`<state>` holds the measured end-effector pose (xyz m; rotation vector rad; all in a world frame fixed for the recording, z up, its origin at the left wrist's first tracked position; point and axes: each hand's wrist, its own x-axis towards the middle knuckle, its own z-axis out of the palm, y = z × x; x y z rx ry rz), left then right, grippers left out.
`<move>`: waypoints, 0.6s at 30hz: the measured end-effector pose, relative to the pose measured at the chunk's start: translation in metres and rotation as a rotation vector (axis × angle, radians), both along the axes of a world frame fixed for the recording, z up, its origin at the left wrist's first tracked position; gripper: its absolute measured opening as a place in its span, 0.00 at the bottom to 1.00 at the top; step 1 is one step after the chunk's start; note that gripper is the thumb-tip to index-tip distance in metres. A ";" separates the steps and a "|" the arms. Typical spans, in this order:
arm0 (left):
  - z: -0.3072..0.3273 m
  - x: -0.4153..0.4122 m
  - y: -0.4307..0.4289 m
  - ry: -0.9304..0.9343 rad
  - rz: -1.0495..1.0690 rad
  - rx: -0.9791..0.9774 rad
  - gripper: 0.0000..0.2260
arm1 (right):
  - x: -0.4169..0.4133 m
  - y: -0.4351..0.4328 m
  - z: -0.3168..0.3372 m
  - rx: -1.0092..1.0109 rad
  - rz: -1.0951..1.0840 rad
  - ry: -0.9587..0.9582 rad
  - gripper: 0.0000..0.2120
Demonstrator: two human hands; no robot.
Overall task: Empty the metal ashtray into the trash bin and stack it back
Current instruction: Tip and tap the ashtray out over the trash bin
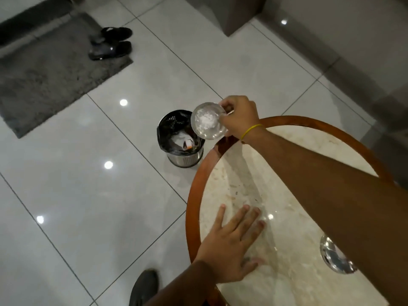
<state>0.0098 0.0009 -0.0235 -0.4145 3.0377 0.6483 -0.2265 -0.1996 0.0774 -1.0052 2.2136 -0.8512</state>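
Note:
My right hand [240, 117] grips a round metal ashtray [207, 121] by its rim, tilted toward me, with white ash or crumpled paper inside. It hangs just past the table's edge, over the right rim of a small perforated steel trash bin [180, 138] lined with a black bag and holding some rubbish. My left hand [234, 246] lies flat, fingers spread, on the marble table top [287, 250]. A second shiny metal ashtray part [335, 257] rests on the table at the right, partly hidden by my right forearm.
The round table has a wooden rim [192, 206]. The bin stands on glossy grey floor tiles beside it. A grey mat [44, 74] with a pair of black sandals [112, 44] lies at the far left. My shoe [144, 286] shows at the bottom.

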 end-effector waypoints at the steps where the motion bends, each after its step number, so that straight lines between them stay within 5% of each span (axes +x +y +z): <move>1: 0.000 0.000 0.001 0.002 0.002 0.014 0.41 | 0.004 -0.010 -0.004 -0.008 0.029 0.039 0.12; 18: -0.001 -0.003 0.000 0.030 0.009 0.135 0.39 | 0.060 -0.072 -0.067 -0.013 0.688 0.594 0.07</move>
